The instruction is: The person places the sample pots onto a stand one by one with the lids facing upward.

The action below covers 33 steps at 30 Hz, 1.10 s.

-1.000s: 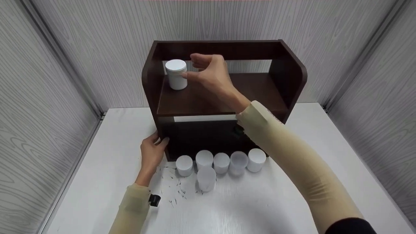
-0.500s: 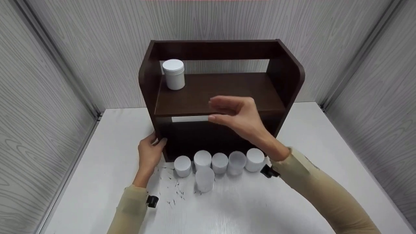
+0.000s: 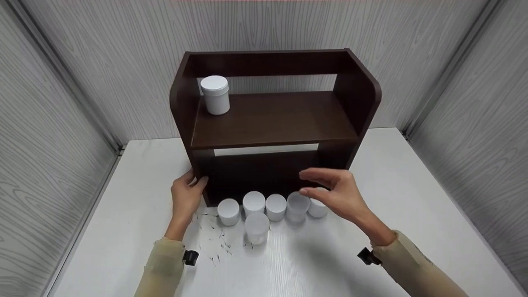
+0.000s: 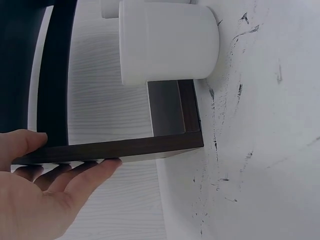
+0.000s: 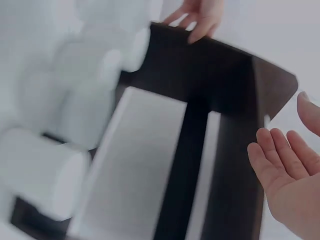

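My left hand (image 3: 186, 193) grips the left side panel of a dark brown two-tier shelf (image 3: 272, 123). In the left wrist view, its thumb (image 4: 31, 140) lies on one face of the panel and the other fingers on the opposite face. My right hand (image 3: 336, 192) holds nothing; thumb and fingers are spread apart, above the white jar (image 3: 317, 207) at the row's right end and partly hiding it. On the upper tier, at the left, stands a white lidded jar (image 3: 216, 95).
Along the shelf's front base stand several jars and cups, among them a white jar (image 3: 228, 211) at the left and a translucent cup (image 3: 298, 206). Another translucent cup (image 3: 256, 227) stands in front of the row. Dark scuff marks streak the white table (image 3: 165, 268). Panelled walls surround it.
My right hand has left the jar on the upper tier and come down and rightward to the front row. My left hand keeps its grip on the shelf.
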Motion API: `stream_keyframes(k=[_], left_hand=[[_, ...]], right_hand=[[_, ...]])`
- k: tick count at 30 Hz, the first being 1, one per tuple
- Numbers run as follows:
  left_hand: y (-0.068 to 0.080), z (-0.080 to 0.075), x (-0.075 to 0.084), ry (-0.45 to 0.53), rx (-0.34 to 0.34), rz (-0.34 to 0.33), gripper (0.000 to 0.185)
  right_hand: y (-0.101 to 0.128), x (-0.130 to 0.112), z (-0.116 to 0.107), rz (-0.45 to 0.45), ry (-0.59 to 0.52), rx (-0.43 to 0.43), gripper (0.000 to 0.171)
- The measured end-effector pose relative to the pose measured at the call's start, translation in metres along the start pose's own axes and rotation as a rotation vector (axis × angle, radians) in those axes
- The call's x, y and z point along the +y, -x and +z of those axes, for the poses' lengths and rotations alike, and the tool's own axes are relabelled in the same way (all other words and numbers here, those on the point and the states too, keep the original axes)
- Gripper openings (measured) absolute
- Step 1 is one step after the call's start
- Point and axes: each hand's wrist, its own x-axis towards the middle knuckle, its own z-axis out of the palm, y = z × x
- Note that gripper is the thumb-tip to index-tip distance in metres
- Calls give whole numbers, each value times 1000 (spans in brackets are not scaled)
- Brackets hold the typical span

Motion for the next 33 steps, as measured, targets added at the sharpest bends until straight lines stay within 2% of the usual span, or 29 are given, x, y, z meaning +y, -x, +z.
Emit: stream_keyframes(k=[6,11,15,22,33], left_hand=[[-1,1,3,18,6,-8,46],[-2,2,5,19,12,-1,45],[-1,1,3,10,18,-5,45],[2,-1,4,40,-22,-19,50],[1,-1,3,28,-8,-32,50]], right_hand=[[26,42,-20,89,12,102,34],[41,66,-33,109,28,146,34],[49,76,-40,136,65,167,36],[57,94,-51,191,135,215,36],[59,108,-57,226,209,207,41]])
